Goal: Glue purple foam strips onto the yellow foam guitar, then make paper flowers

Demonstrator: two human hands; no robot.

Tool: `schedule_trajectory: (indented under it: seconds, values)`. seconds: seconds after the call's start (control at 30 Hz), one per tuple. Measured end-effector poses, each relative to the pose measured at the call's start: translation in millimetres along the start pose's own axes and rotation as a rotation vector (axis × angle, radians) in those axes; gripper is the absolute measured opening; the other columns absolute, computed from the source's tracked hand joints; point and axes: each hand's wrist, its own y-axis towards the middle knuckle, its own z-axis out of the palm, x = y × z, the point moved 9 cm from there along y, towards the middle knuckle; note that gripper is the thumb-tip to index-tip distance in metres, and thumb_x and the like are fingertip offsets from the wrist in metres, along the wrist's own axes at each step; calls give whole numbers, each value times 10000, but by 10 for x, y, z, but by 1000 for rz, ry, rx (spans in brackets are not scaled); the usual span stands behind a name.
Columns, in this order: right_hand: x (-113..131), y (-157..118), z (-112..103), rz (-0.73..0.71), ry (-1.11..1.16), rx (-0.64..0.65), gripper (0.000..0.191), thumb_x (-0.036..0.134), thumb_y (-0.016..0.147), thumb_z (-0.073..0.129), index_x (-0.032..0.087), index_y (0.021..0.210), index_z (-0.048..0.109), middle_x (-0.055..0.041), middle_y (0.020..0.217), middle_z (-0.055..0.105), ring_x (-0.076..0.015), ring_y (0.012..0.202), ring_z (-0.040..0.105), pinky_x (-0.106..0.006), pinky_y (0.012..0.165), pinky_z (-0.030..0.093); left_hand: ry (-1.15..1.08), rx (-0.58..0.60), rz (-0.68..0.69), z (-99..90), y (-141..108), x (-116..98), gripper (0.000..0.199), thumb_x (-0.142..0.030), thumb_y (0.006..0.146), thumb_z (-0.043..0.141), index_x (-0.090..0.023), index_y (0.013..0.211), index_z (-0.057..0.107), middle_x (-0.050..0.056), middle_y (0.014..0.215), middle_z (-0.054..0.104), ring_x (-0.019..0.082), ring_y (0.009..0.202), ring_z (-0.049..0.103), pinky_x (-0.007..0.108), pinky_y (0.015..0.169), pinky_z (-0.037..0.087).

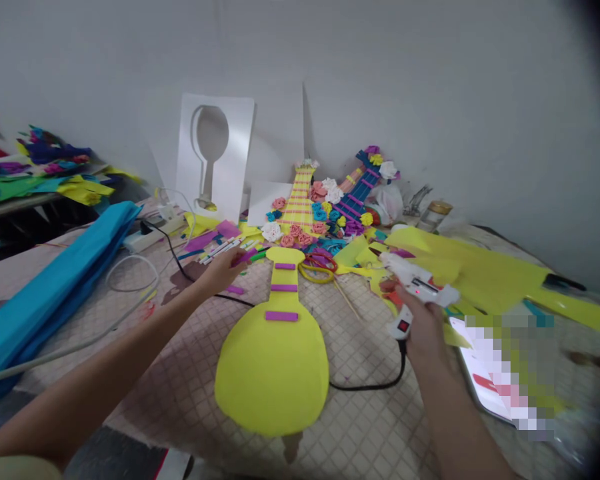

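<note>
A yellow guitar-shaped cutout (273, 373) lies flat on the table, its neck pointing away from me. Three purple strips cross it: one at the top of the body (281, 316) and two on the neck. My left hand (225, 269), left of the neck's head, is closed on a purple strip (245, 257). Over the table to the right, my right hand (423, 327) is wrapped round a white hot glue gun (414, 279), whose nozzle points up and left. A black cord runs from its handle. Scissors with red and yellow handles (316, 273) lie right of the neck.
Decorated paper guitars (300, 200) with paper flowers stand against the wall, beside a white stencil board (184, 153). Blue folded paper (55, 287) and a white cable lie left. Yellow sheets (500, 273) and a lit phone (483, 373) lie right. A wooden stick (347, 299) is near the scissors.
</note>
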Motion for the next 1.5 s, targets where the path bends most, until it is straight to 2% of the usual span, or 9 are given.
schedule_trajectory:
  seconds: [0.17, 0.4, 0.6, 0.73, 0.97, 1.13, 1.23, 1.37, 1.5]
  values:
    - [-107, -75, 269, 273, 258, 324, 257, 424, 640, 610, 208, 774, 643, 41, 525, 531, -122, 407, 479, -372, 559, 509, -308, 137, -4, 243, -95, -391, 223, -307, 790, 382, -167, 633, 455, -14, 513, 463, 98, 459, 430, 226, 462, 349]
    - [-200, -12, 211, 247, 346, 348, 214, 452, 712, 539, 246, 653, 523, 12, 646, 575, -160, 519, 528, -362, 525, 470, -714, 262, -22, 671, -173, -909, 286, -309, 824, 365, -137, 641, 504, -1, 586, 465, 88, 516, 414, 226, 494, 346]
    - [-276, -189, 415, 418, 541, 454, 217, 374, 692, 583, 218, 615, 453, 72, 520, 416, -94, 453, 414, -284, 534, 420, -1160, 248, -206, 1018, -261, -900, 191, -291, 777, 427, -133, 785, 535, -30, 560, 416, 78, 486, 377, 207, 459, 285]
    - [-328, -353, 575, 535, 666, 527, 281, 374, 666, 610, 214, 575, 397, 95, 470, 335, -79, 410, 328, -265, 529, 394, -1156, 281, -191, 1103, -272, -1031, 207, -301, 715, 563, -120, 815, 575, -64, 520, 337, 57, 460, 321, 204, 456, 239]
    - [-329, -415, 626, 556, 729, 538, 361, 374, 655, 630, 219, 540, 326, 108, 429, 256, -76, 375, 254, -261, 493, 363, -920, 435, -91, 1436, -118, -1586, 423, -367, 679, 662, -92, 1000, 626, -59, 525, 395, 53, 460, 325, 222, 464, 249]
    - [-312, -396, 617, 541, 791, 545, 351, 322, 683, 626, 217, 544, 321, 96, 432, 339, -77, 385, 316, -257, 490, 368, -913, 478, -39, 1624, -76, -1847, 375, -419, 624, 688, -103, 821, 654, -45, 557, 457, 52, 476, 355, 213, 476, 285]
    - [-280, -376, 603, 512, 799, 560, 344, 319, 699, 619, 220, 555, 323, 92, 441, 374, -79, 391, 345, -260, 485, 370, -820, 423, -24, 1603, -52, -1806, 313, -419, 654, 649, -116, 731, 636, -48, 544, 457, 55, 474, 358, 211, 483, 286]
    - [-209, -324, 537, 474, 795, 513, 316, 337, 695, 617, 223, 571, 349, 94, 446, 381, -81, 381, 334, -272, 488, 377, -628, 262, -70, 1502, 74, -1494, 258, -389, 684, 598, -131, 663, 594, -56, 520, 426, 69, 478, 353, 218, 491, 272]
    - [-99, -258, 473, 404, 746, 466, 282, 336, 678, 612, 219, 589, 372, 91, 464, 377, -75, 390, 336, -269, 495, 389, -556, 204, -93, 1476, 218, -1230, 254, -333, 620, 648, -139, 526, 514, -62, 485, 370, 74, 487, 319, 222, 482, 223]
